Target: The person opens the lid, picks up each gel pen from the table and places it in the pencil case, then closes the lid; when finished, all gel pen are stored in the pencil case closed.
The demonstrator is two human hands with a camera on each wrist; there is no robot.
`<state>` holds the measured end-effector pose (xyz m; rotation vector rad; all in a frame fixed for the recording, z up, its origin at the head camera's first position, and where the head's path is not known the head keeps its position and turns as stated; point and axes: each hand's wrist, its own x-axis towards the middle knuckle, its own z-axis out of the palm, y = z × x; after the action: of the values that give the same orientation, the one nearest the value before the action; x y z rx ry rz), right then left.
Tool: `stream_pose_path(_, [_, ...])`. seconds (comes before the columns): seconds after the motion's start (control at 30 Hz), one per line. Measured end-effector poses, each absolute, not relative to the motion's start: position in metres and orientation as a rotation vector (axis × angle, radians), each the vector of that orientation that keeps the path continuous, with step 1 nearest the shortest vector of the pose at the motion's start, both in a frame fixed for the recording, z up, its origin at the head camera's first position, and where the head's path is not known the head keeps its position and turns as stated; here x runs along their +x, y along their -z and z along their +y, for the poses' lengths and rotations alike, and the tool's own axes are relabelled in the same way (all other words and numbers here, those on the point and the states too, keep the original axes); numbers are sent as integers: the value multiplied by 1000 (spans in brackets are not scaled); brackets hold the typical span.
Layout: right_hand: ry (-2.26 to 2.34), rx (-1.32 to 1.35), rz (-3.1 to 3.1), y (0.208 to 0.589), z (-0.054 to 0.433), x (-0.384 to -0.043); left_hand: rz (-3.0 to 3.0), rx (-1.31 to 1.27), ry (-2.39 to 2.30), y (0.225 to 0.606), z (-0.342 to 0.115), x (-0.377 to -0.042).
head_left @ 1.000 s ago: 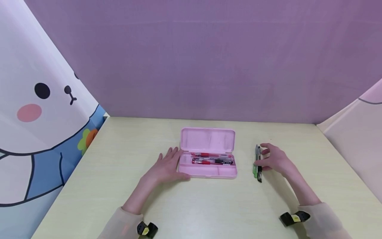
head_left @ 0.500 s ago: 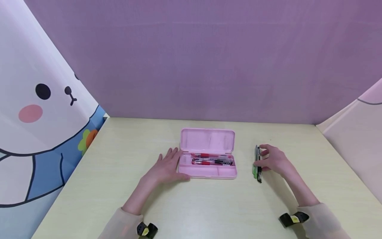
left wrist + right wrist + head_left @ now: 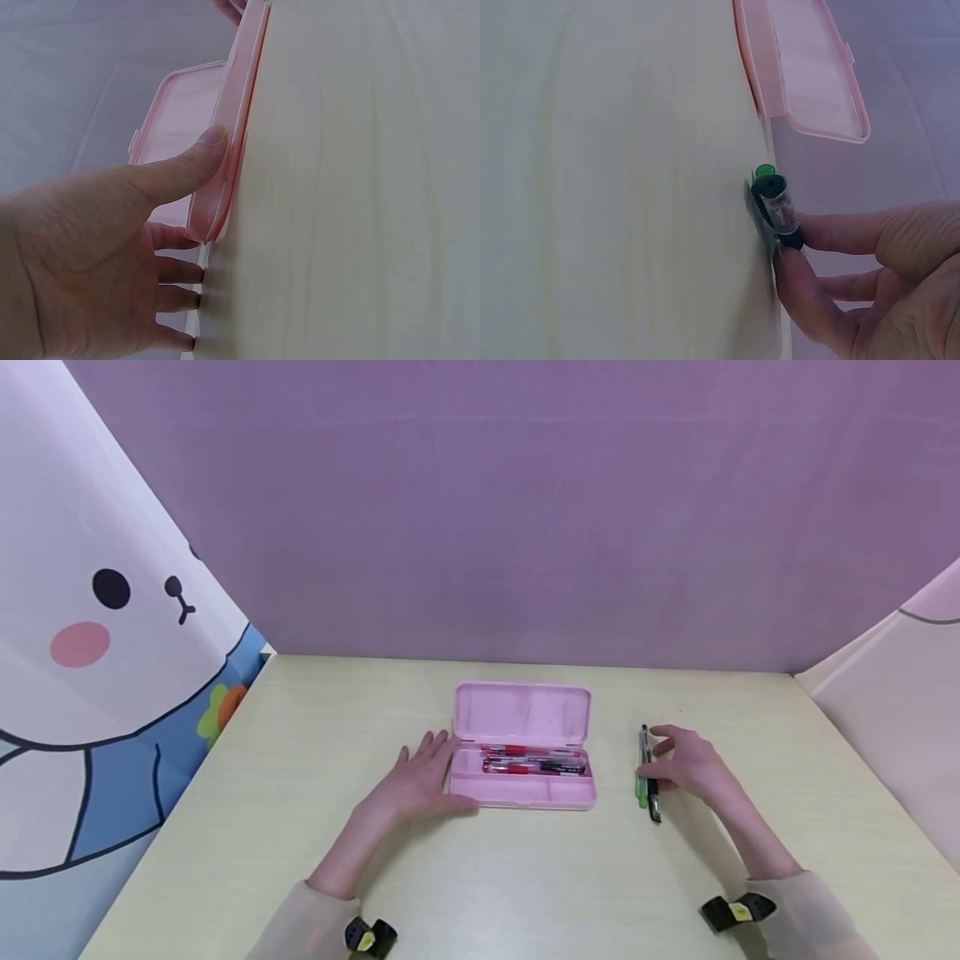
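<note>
A pink pencil case [image 3: 510, 791] lies with its lid raised at mid-table. Red and black pens [image 3: 532, 766] are in its rear compartment. My left hand [image 3: 420, 783] is at the case's left end, fingers spread; in the left wrist view the thumb [image 3: 191, 165] rests against the case's front wall. To the right of the case, my right hand [image 3: 693, 764] pinches a black pen [image 3: 654, 802] between thumb and fingers. Right beside that pen lies a green one [image 3: 641, 792], whose round green end [image 3: 765, 170] shows behind the black pen in the right wrist view.
The pale wooden table [image 3: 525, 885] runs back to a purple cloth [image 3: 525, 527]. A cartoon-printed cloth [image 3: 90, 710] hangs at the left, and a pale one [image 3: 900, 718] at the right.
The black pen has turned slightly, its near end swinging a little right and towards me. My right hand has shifted slightly with it. The left hand and the case have not moved.
</note>
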<state>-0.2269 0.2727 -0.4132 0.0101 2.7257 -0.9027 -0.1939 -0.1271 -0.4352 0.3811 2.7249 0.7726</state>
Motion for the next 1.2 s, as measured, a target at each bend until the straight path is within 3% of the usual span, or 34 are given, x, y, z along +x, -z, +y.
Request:
stream_pose_path(0.67, [1257, -71, 2779, 397, 279, -233, 2733, 388, -757, 438, -125, -197])
stream_pose_path(1.2, [1584, -286, 2727, 364, 226, -242, 2730, 381, -771, 438, -125, -196])
